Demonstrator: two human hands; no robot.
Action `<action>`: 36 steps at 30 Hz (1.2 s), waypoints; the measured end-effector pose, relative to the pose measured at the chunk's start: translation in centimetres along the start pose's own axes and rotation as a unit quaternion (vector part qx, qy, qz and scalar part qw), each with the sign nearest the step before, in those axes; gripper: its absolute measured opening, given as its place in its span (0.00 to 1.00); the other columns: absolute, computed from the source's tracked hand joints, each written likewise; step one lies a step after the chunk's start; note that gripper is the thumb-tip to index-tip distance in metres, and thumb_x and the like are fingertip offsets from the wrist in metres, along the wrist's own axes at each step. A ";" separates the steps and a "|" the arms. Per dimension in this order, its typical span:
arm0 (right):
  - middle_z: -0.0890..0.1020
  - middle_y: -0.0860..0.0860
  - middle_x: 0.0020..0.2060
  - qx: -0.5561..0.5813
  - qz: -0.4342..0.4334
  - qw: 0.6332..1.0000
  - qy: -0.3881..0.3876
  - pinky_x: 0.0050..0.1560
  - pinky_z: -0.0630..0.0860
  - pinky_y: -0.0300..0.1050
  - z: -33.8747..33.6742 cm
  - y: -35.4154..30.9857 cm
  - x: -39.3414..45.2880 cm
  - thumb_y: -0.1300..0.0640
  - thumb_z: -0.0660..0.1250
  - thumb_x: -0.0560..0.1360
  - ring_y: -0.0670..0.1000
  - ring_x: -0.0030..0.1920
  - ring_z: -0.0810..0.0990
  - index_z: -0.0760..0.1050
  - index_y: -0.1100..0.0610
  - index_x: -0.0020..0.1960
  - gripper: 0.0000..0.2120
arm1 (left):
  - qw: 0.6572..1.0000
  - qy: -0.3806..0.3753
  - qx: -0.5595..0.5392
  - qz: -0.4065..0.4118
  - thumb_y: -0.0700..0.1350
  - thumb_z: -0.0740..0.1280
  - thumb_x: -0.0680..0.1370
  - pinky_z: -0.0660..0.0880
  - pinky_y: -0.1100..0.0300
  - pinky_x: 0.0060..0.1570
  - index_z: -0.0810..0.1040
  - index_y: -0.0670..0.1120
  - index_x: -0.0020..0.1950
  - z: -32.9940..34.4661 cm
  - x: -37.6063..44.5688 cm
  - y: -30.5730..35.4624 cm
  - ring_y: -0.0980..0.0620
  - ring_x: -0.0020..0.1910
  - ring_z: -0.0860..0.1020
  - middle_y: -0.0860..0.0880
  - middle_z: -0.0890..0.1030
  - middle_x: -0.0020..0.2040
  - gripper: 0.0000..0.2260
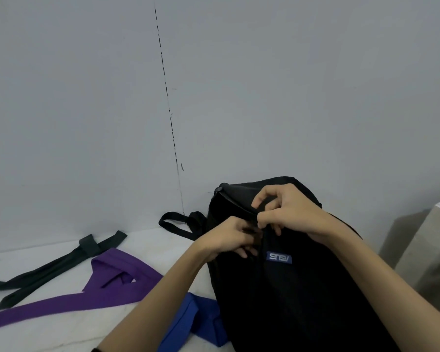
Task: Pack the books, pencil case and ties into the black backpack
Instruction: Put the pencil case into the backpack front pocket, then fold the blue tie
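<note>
The black backpack (285, 288) stands upright against the wall, with a blue logo patch on its front. My left hand (226, 240) grips the fabric at the top front of the backpack, fingers curled. My right hand (287, 212) pinches the top edge of the backpack by its opening. Three ties lie on the white table to the left: a dark green tie (51, 268), a purple tie (104, 290) and a blue tie (193, 318) partly under the backpack. No books or pencil case are in view.
A black shoulder strap (178, 224) of the backpack loops out at its left along the wall. A pale box-like object (424, 250) stands at the right. The white table (61, 334) runs up to the grey wall behind.
</note>
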State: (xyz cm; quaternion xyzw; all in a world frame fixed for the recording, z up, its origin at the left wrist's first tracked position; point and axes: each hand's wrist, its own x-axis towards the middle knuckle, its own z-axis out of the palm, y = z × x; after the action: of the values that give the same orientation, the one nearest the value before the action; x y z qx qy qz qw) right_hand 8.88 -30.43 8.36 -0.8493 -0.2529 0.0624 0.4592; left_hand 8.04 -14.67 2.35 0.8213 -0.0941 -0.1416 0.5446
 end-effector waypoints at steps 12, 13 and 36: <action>0.81 0.52 0.46 -0.475 -0.010 0.880 -0.016 0.41 0.67 0.42 5.3 0.6 -1.4 0.47 0.60 0.77 0.55 0.48 0.79 0.79 0.56 0.51 0.15 | 0.962 0.074 0.226 -0.135 0.52 0.67 0.76 0.77 0.62 0.48 0.74 0.51 0.62 -5.1 -11.4 -7.7 0.55 0.49 0.78 0.51 0.79 0.57 0.15; 0.80 0.53 0.43 -0.490 -0.021 0.871 0.009 0.39 0.67 0.42 5.7 0.5 -1.5 0.48 0.59 0.78 0.55 0.45 0.79 0.78 0.57 0.49 0.14 | 0.945 0.052 0.284 -0.154 0.55 0.68 0.75 0.75 0.61 0.53 0.72 0.52 0.66 -4.6 -12.1 -9.0 0.55 0.54 0.76 0.52 0.76 0.60 0.20; 0.79 0.50 0.27 -0.019 -0.120 0.992 -0.041 0.35 0.72 0.42 17.0 -4.7 1.1 0.64 0.62 0.76 0.43 0.26 0.75 0.77 0.59 0.37 0.10 | 0.929 0.294 0.202 -0.095 0.40 0.64 0.79 0.71 0.71 0.39 0.78 0.49 0.50 -8.1 -21.8 -10.3 0.61 0.41 0.77 0.56 0.81 0.43 0.05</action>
State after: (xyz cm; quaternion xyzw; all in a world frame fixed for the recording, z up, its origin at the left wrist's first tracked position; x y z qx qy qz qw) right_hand 2.34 -15.02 2.57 -0.8182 -0.3727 0.0371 0.4361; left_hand -9.81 3.09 -1.32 0.9239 0.1224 0.0772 0.3542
